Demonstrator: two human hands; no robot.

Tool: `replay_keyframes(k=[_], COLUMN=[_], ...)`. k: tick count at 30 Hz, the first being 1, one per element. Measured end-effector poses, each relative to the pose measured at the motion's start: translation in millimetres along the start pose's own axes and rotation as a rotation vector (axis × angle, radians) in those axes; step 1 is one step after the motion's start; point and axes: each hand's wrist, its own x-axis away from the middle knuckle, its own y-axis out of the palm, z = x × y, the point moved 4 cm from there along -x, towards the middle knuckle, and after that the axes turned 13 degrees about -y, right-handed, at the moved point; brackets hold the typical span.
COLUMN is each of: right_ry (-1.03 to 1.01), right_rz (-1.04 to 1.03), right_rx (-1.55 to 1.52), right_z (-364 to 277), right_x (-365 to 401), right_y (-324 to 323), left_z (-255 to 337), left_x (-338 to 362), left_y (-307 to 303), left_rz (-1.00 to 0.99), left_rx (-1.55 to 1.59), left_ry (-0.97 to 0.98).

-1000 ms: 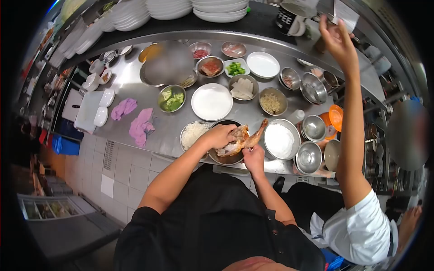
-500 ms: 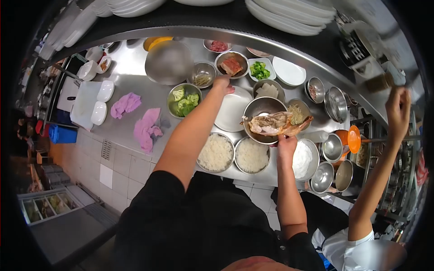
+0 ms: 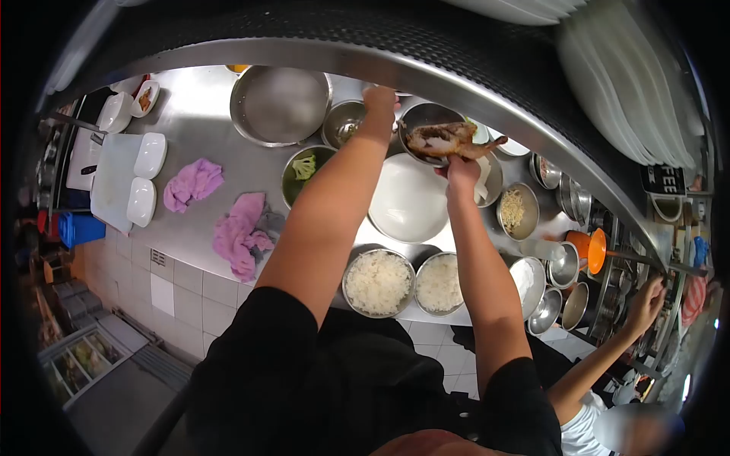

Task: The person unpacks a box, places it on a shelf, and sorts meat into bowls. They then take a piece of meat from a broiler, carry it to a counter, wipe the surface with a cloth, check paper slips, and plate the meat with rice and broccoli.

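Observation:
My right hand (image 3: 460,173) grips the near edge of a metal bowl (image 3: 430,114) holding a browned piece of roast poultry (image 3: 442,141), its end sticking out over the rim. My left hand (image 3: 382,100) reaches far back under the shelf edge, beside a small metal bowl (image 3: 334,128); its fingers are mostly hidden. Between my forearms lies a large round white plate (image 3: 407,201). Nearer me, two bowls of white rice (image 3: 379,283) stand side by side, the right one partly behind my right forearm. A bowl with broccoli (image 3: 304,167) is partly covered by my left forearm.
A metal shelf (image 3: 342,57) with stacked white dishes (image 3: 623,83) overhangs the counter's back. Left are a large steel pan (image 3: 281,106), pink cloths (image 3: 242,235) and white dishes (image 3: 141,201). At right are several metal bowls and a co-worker's arm (image 3: 608,357).
My right hand has moved the bowl with the poultry back and to the left. My left hand has reached farther back. The co-worker's arm has lowered, and my view has shifted.

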Motion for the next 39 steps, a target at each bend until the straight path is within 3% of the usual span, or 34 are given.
replay_keyframes(k=[3, 6, 8, 10, 12, 14, 15, 18, 20, 25, 30, 35, 36, 39], right_ry=[0.041, 0.024, 0.11, 0.144, 0.18, 0.268, 0.229, -0.394, -0.49, -0.423, -0.468, -0.562, -0.523, -0.131], right_rz=[-0.015, -0.072, -0.193, -0.273, -0.505, -0.519, -0.483, -0.134, -0.042, -0.042, -0.02, 0.012, -0.014, -0.049], right_rx=[0.021, -0.036, -0.119, -0.189, -0.039, 0.221, 0.356, 0.671, 0.81, 1.02, 0.982, 0.531, 0.378, 0.043], right_z=[21.4, 50.5, 58.2, 52.2, 47.9, 12.7, 0.4, -30.1, -33.5, -17.1, -28.7, -86.1, -91.0, -81.8], right_x=[-25.6, -46.5, -52.7, -55.5, -60.6, -63.3, -75.8, -155.9, -190.4, -238.5, -236.0, -177.1, -152.8, -33.6], right_y=[37.8, 66.5, 72.7, 67.6, 58.2, 33.9, 24.1, 11.3, 15.1, 44.4, 44.0, 5.8, -5.4, -38.8], left_z=[83.7, 130.4, 153.0, 173.9, 189.7, 204.9, 210.3, 225.7, 233.3, 247.0, 253.4, 240.7, 234.3, 215.5], left_x=[105.5, 184.1, 237.1, 292.6, 340.2, 385.5, 405.3, 453.7, 487.5, 506.7, 508.8, 496.2, 493.2, 493.5], left_y=[24.3, 17.8, 8.8, -19.5, -56.8, -94.3, -114.7, -168.5, -191.9, -213.8, -206.1, -160.4, -150.0, -104.8], left_rz=[-0.098, -0.083, 0.011, -0.046, -0.071, 0.034, 0.059, 0.136, 0.245, 0.299, 0.282, 0.118, 0.064, -0.051], left_rx=[-0.308, -0.603, -0.514, -0.513, -0.536, -0.623, -0.64, -0.737, -0.769, -0.802, -0.811, -0.821, -0.832, -0.849], left_ry=[-0.003, 0.157, -0.094, -0.092, -0.044, -0.029, -0.036, -0.014, -0.061, -0.038, 0.051, 0.121, 0.13, 0.077])
